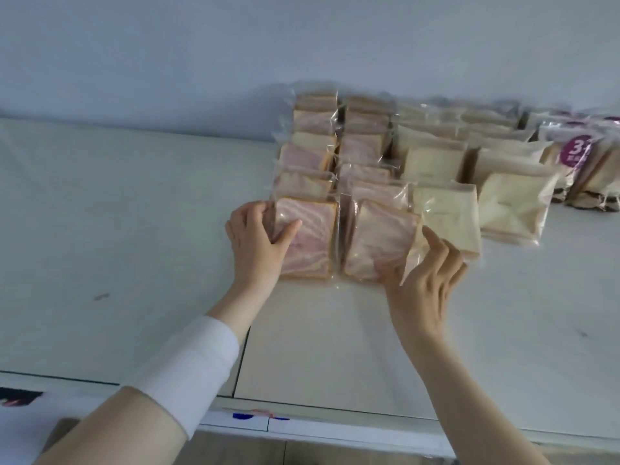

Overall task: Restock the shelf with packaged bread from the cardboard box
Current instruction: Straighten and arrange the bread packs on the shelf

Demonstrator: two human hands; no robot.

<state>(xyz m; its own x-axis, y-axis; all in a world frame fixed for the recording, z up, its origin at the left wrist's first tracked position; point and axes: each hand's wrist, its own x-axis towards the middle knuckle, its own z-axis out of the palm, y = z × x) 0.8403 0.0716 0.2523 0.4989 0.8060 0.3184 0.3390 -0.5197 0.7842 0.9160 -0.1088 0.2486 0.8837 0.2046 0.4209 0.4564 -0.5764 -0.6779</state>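
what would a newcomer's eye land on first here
Two bare hands work at the front of the rows: the left hand grips a pink-swirled bread pack, and the right hand pinches the neighbouring swirled pack. Behind and to their right, pale bread packs line the white shelf, with purple-labelled packs at the far right.

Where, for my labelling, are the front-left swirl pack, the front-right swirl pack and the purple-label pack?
front-left swirl pack (312, 239): head view, front face centre.
front-right swirl pack (380, 239): head view, front face centre.
purple-label pack (575, 152): head view, its round label.
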